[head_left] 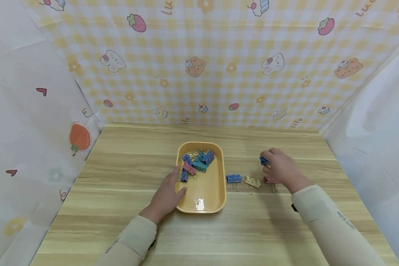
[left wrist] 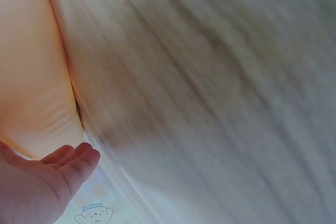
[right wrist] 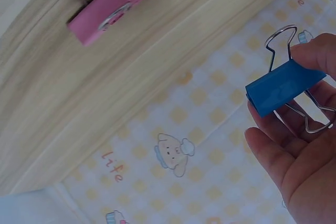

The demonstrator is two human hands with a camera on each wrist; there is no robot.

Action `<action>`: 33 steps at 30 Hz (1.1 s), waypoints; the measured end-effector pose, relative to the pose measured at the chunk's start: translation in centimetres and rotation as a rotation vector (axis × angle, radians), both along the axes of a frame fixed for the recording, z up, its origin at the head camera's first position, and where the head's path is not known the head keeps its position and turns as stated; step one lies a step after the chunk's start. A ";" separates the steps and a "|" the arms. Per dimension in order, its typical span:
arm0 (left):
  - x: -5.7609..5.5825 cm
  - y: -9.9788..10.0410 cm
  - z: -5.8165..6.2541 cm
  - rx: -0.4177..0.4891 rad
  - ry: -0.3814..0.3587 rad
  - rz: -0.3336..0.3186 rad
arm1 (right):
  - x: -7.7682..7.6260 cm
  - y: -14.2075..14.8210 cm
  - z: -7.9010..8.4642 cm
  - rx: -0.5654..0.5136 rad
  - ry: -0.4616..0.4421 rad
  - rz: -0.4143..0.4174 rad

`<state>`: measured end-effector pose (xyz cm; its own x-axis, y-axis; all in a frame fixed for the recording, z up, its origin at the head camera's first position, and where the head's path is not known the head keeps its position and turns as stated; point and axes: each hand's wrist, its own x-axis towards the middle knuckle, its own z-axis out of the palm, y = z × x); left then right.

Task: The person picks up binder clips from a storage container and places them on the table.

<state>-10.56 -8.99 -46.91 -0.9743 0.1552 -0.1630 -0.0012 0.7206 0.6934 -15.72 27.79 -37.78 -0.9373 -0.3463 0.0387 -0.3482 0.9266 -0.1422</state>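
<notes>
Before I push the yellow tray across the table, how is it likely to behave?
The tray looks fairly stiff, since its rim holds an even outline. Low and broad, it would probably slide rather than tip. The binder clips inside lie heaped on its shiny bottom, so they may shift.

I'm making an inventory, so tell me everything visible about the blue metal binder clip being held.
The blue, wedge-shaped, metal-looking binder clip looks smooth, with two looped silver wire handles standing out on opposite sides. The person's right grip pinches it above the pale wood-grain tabletop, tilted in the right wrist view; nothing visibly clamped.
</notes>
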 end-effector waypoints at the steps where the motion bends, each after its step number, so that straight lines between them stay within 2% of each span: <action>1: 0.0 0.0 0.0 0.001 0.000 0.000 | 0.0 0.1 -0.1 0.000 -0.006 -0.005; 14: 0.0 -0.1 -0.2 -0.007 0.022 -0.007 | -0.3 2.7 -1.4 0.029 -0.104 -0.082; 24: 0.0 0.0 -0.1 -0.009 0.006 0.007 | -0.1 4.3 -2.5 0.033 -0.161 -0.143; 33: 0.0 0.1 0.0 -0.005 0.011 0.008 | 0.0 5.2 -3.4 0.034 -0.188 -0.162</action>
